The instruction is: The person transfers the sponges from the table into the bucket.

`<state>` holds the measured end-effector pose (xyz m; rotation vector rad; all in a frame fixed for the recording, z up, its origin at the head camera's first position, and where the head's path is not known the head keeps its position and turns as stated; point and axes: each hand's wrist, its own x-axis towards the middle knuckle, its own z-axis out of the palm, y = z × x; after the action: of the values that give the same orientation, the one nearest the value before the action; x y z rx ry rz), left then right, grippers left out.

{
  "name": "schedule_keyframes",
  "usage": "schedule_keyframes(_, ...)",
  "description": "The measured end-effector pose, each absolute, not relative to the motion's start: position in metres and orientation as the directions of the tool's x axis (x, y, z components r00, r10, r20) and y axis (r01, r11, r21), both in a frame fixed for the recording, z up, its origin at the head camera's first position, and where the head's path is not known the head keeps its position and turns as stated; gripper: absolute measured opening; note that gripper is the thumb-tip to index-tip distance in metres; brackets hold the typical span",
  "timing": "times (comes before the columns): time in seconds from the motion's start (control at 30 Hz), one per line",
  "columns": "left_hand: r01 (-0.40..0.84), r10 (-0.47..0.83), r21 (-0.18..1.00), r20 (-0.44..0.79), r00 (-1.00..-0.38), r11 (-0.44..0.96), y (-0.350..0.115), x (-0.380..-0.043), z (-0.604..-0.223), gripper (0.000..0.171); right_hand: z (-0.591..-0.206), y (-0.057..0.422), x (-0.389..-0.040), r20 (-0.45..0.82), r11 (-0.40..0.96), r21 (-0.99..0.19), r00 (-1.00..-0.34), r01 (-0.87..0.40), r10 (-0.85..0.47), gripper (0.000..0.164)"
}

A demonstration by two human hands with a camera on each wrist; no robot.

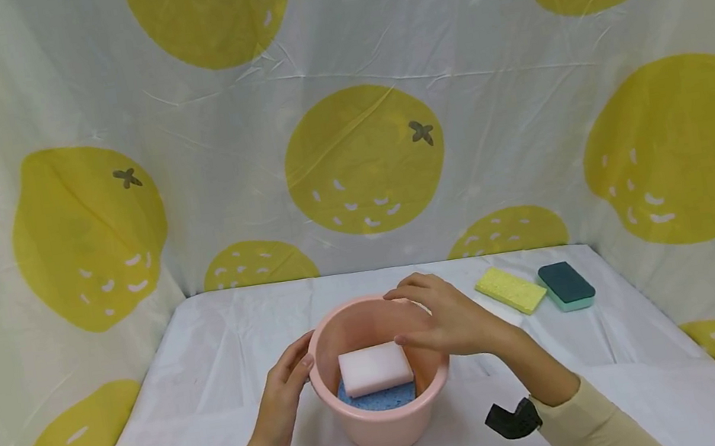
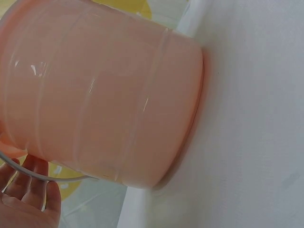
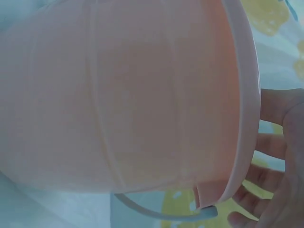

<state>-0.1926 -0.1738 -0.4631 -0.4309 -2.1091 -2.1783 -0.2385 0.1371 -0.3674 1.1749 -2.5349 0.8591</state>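
Fingers of the left hand (image 1: 283, 392) hold the pink bucket (image 1: 389, 432) at lower center, ideally firmly enough to prevent tipping, with the right hand (image 1: 448, 316) spread over it.

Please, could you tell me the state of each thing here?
Bucket: upright, partly filled.
Handle: lowered.
Blue sponge: partly covered.
Pink sponge: on blue sponge.
Yellow sponge: lying flat.
Green sponge: dark side up.
Left hand: touching bucket rim.
Right hand: over bucket, contact with pink sponge unclear.

Head cam above bucket (image 1: 389, 431), wrists' nr
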Motion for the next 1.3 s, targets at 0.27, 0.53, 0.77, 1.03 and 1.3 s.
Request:
schedule_keyframes(0.27,0.239,0.128,0.97,0.243,-0.962,-0.045,-0.174,-0.193,-0.464,0.044,-0.371,0.152,-0.24,0.402,0.567,-0.434,-0.714,-0.7,-0.574,0.054)
schedule_keyframes(0.53,0.243,0.126,0.969,0.246,-0.961,-0.041,-0.173,-0.192,-0.464,0.043,-0.38,0.173,-0.246,0.395,0.604,-0.452,-0.755,-0.656,-0.524,0.051)
schedule_keyframes(0.77,0.261,0.137,0.964,0.264,-0.955,-0.046,-0.174,-0.193,-0.464,0.043,-0.39,0.196,-0.247,0.401,0.625,-0.493,-0.796,-0.605,-0.454,0.053)
schedule_keyframes(1.03,0.267,0.145,0.963,0.271,-0.952,-0.046,-0.174,-0.194,-0.465,0.042,-0.407,0.223,-0.245,0.424,0.647,-0.513,-0.822,-0.564,-0.38,0.054)
schedule_keyframes(1.3,0.255,0.133,0.966,0.259,-0.957,-0.045,-0.174,-0.194,-0.465,0.043,-0.422,0.247,-0.244,0.413,0.686,-0.542,-0.865,-0.486,-0.286,0.056)
